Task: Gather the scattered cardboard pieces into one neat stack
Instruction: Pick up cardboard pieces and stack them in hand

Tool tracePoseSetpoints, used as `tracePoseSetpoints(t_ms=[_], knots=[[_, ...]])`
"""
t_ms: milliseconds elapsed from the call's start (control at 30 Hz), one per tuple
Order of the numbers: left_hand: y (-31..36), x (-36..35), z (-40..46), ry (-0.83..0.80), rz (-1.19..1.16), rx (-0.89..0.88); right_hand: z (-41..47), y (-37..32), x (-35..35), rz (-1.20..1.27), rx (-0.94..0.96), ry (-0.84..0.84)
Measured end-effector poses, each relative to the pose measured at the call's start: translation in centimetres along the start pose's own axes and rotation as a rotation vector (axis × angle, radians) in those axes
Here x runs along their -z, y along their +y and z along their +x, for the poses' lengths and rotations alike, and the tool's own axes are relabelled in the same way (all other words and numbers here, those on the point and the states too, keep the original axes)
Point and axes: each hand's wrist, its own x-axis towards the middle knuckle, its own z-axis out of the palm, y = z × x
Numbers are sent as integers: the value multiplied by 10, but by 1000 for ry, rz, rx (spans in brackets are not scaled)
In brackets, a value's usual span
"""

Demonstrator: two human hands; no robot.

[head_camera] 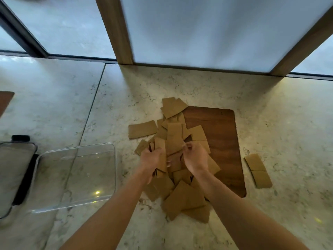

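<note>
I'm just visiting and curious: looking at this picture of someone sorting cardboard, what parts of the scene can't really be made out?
- Head view: how many pieces the left hand holds; its fingers cover them.
- What the right hand pinches: the fingertips hide it.
- The wooden board: its left part lies under the cardboard pile.
- The grey tray beside the clear container is cut off by the left edge.

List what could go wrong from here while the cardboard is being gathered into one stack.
1. The left hand holds several pieces unevenly, so its grip may let some slip back onto the pile.
2. Two pieces lie apart on the counter, right of the wooden board, and one lies left of the heap; they might be missed.
3. The right hand is pinching a piece amid overlapping ones, so pulling may scatter its neighbours.
</note>
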Motion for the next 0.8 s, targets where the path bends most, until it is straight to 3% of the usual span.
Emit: tracePoseSetpoints(t_ms=[167,233,367,467,533,600,700,800], knots=[[7,32,7,70,-59,-109,15,-31,-25,-387,-15,-13],[8,38,13,107,47,-158,24,-33,-27,-256,-42,-20],[22,31,14,93,225,-260,38,-22,12,345,-39,-47],[35,13,12,-56,412,-249,41,-11,35,411,59,-307],[37,-6,15,-271,417,-121,42,-7,38,389,123,-401],[34,-25,19,-400,307,25,46,-4,41,351,172,-254],[26,-36,29,-402,47,66,63,10,47,69,24,195],[25,-43,38,-381,-101,24,74,28,43,-324,-46,105]])
